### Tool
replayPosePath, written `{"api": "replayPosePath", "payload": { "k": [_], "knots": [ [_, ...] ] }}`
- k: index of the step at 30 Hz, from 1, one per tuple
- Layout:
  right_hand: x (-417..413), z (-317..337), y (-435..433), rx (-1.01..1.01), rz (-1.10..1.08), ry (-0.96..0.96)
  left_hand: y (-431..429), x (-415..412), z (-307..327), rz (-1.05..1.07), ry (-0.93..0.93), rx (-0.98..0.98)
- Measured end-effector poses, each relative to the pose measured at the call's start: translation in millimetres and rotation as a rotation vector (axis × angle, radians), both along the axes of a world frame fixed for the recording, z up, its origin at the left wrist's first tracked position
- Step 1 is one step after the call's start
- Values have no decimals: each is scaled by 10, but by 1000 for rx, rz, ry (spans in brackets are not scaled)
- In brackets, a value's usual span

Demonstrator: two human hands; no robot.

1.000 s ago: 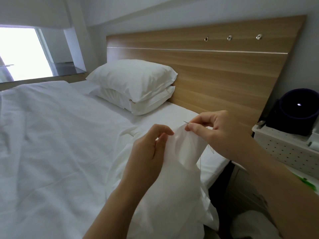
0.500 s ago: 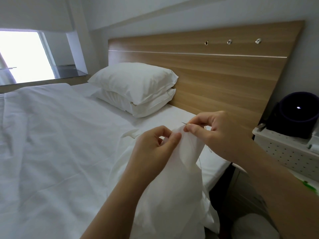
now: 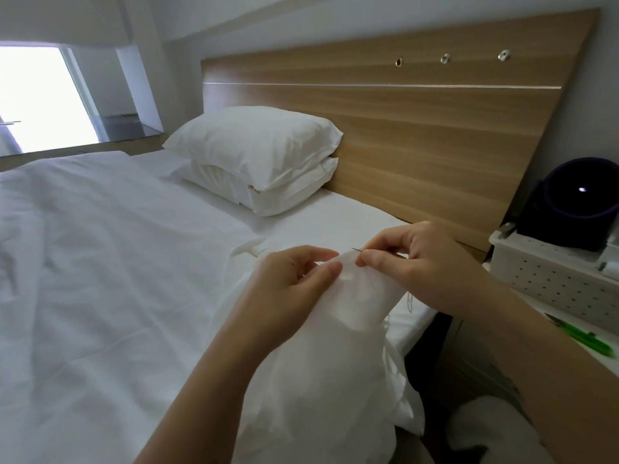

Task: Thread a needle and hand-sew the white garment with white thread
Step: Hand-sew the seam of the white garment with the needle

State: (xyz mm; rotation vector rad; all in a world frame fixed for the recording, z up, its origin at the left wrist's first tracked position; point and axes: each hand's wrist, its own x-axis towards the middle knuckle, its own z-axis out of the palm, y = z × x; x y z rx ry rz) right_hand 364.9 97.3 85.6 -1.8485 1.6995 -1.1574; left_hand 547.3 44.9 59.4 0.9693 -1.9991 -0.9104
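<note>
Right hand [image 3: 430,262] up front, thumb and forefinger pinched tight on the needle [image 3: 356,250], the other fingers curled behind, and the thin dark tip points left, just above the top fold of the white garment [image 3: 335,363]. Left hand [image 3: 284,289] sits just beside it, thumb and forefinger pinching that same fold of cloth, the two sets of fingertips nearly touching. The garment is held up between both hands in front of the person and hangs down in soft folds toward the bottom of the view, over the near edge of the bed [image 3: 100,279]. A faint strand of white thread [image 3: 409,301] shows below the right hand, hard to follow against the fabric. Further out, a rumpled white duvet [image 3: 83,212] covers the bed on the left, with two white pillows [image 3: 258,152] stacked against the wooden headboard [image 3: 418,128]. On the right, a white perforated box [image 3: 552,276] carries a dark round object [image 3: 576,202], and a green tool [image 3: 582,336] lies near it. A bright window [image 3: 37,95] glows at far left.
</note>
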Motion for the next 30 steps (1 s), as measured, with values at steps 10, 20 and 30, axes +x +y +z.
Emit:
{"api": "replayPosePath", "payload": {
  "k": [10,20,30],
  "knots": [
    [-13,40,21,-8,12,-1,41,-128,-19,62,-28,-126],
    [-1,73,120,-228,-218,-192,56,-139,-81,71,192,185],
    [298,-104,209,-130,-73,51,76,-127,-75,50,222,179]
  ]
}}
